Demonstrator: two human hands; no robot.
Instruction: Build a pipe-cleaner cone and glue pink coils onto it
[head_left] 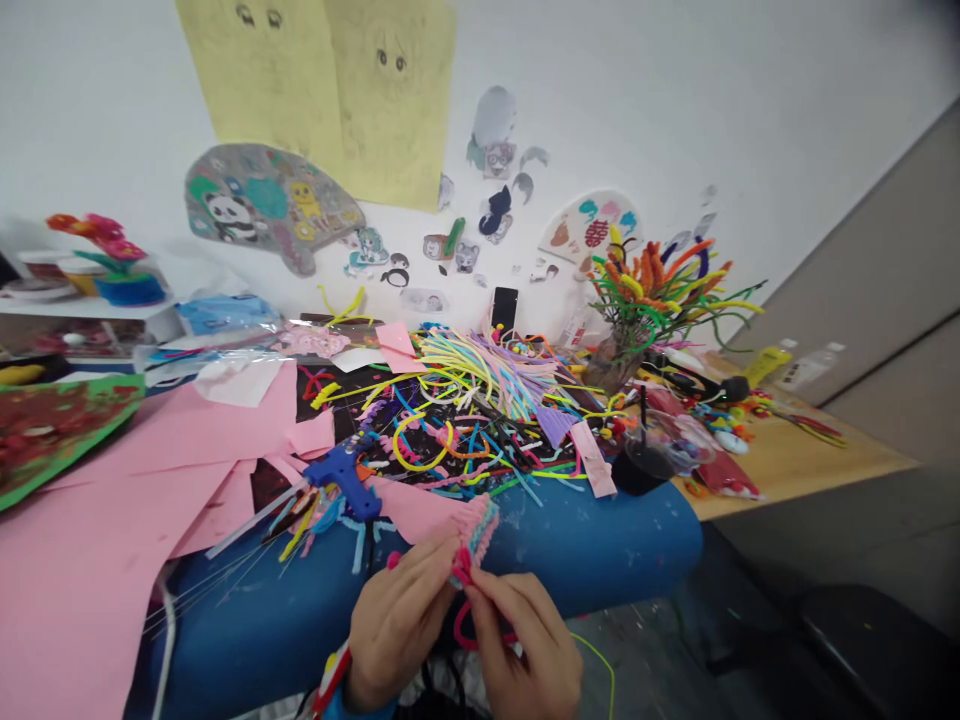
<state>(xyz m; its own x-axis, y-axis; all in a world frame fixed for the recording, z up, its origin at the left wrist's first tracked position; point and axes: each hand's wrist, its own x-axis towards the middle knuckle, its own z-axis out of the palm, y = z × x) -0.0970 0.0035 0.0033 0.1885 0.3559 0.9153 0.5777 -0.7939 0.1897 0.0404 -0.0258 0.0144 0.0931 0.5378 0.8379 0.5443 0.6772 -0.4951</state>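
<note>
My left hand (405, 615) is closed on a small fuzzy piece (484, 525) of pink and light-blue pipe cleaner rows, held just over the table's front edge. Between thumb and finger, my right hand (529, 640) pinches a magenta pipe cleaner (463, 566) against the near end of that piece. A loop of the magenta stem hangs below, partly behind my right fingers. Just beyond my left hand lies a pink paper sheet (409, 508). A blue glue gun (346, 478) rests farther to the left.
A tangled heap of colourful pipe cleaners (480, 375) covers the middle of the table. A dark drink cup (643, 465) stands near the right front edge. Behind it is a vase (611, 365) of pipe-cleaner stems. Large pink paper (172, 470) spreads across the left, hanging over the edge.
</note>
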